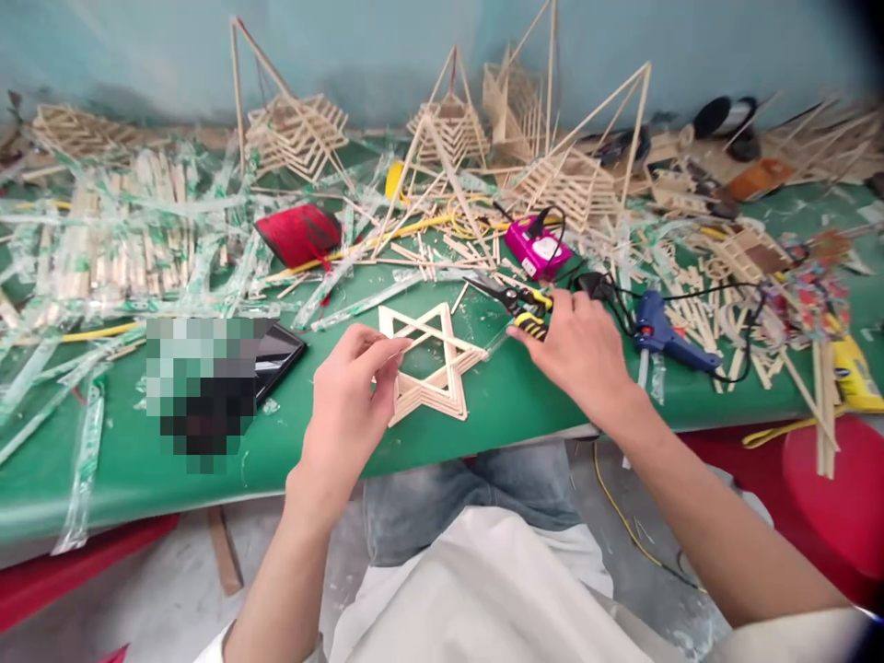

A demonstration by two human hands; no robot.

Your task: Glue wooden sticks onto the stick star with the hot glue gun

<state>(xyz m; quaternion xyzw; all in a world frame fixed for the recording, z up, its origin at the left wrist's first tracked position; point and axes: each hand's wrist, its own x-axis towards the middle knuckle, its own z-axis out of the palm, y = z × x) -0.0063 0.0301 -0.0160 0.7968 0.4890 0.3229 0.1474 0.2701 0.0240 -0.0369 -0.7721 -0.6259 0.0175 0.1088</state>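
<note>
Scanning from the left, we see bundled sticks (pixel 131 239) in clear wrap, then a phone (pixel 283 354) near the front of the green table (pixel 266 470); our left hand (pixel 349 387) is next, thumb and fingers drawn narrow at the left side of the star (pixel 452 396); we cannot tell whether they pinch a stick.

The star lies flat on the table between our hands, its thin sticks stacked in layers; pressing or tugging at that side could, we judge, skew the layers or pop a joint, should any bond be weak.

Just right of it, our right hand (pixel 587 354) is closed around the handles of the snips (pixel 511 296), whose blades part and point left, above the star's upper right; a careless swing there could knock a point of the star or nick a stick.

Behind the snips sits a pink box (pixel 537 247); further right lies the glue gun (pixel 663 333) by its looping cord (pixel 750 322); if our right forearm snagged that cord, the gun could slide among the loose sticks (pixel 697 327).
</note>
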